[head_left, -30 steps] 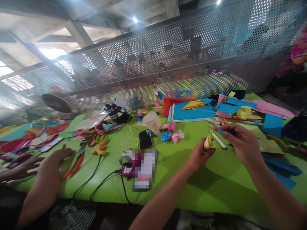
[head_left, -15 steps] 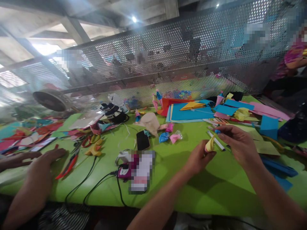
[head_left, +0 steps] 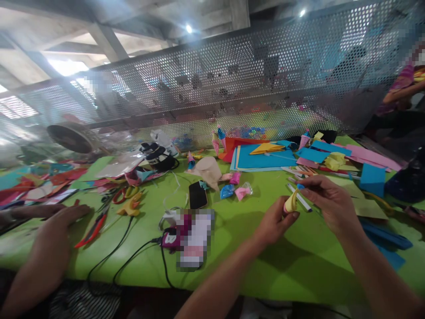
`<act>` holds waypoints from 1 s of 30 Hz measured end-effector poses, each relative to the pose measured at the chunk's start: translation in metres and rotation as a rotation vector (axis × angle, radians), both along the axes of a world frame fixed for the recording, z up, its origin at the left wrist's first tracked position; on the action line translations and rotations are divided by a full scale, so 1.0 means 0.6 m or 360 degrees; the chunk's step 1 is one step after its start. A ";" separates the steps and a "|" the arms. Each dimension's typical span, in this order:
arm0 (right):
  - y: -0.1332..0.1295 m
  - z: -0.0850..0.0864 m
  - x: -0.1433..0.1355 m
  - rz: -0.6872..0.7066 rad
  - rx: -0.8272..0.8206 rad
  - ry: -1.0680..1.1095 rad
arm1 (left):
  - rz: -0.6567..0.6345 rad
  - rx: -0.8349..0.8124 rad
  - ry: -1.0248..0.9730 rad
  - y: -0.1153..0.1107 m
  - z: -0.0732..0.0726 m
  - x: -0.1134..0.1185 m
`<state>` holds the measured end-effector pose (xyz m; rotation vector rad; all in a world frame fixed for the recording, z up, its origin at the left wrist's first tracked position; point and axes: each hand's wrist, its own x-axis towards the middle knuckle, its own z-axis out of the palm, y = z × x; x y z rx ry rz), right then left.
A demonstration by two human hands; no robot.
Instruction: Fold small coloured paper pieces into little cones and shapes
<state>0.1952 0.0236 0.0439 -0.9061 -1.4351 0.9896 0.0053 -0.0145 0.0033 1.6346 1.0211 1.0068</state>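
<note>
Over the right half of the green table, my left hand [head_left: 276, 218] is closed around a small rolled yellow paper piece [head_left: 291, 203], pointed at the top and pinkish at its lower end. My right hand [head_left: 328, 199] pinches a tiny blue piece [head_left: 300, 186] between thumb and fingertips, right by the tip of the yellow roll. Whether the two touch is too small to tell. Behind both hands a white pen [head_left: 304, 204] lies on the table, partly covered by the fingers.
Left of my hands lie a blurred phone [head_left: 195, 239], a purple power strip [head_left: 172, 238] and a dark phone [head_left: 198, 195]. Another person's arms [head_left: 49, 239] rest at the left, near red-handled pliers [head_left: 94, 230] and a yellow glue gun [head_left: 130, 206]. Blue paper sheets [head_left: 265, 161] lie at the back.
My right hand has brought the blue piece slightly left and down, closer to the yellow roll's tip. My left hand keeps its grip. The view has shifted a little.
</note>
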 end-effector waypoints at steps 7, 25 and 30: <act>0.001 -0.001 0.000 -0.0005 -0.0021 -0.0009 | 0.0001 0.0035 -0.0005 -0.001 -0.004 -0.001; -0.003 0.005 -0.007 0.0106 -0.0206 0.0116 | 0.0041 0.0062 0.0021 -0.002 0.001 0.000; -0.001 0.006 -0.012 0.0146 -0.0311 0.0220 | 0.0018 0.0063 -0.0015 -0.002 0.001 0.000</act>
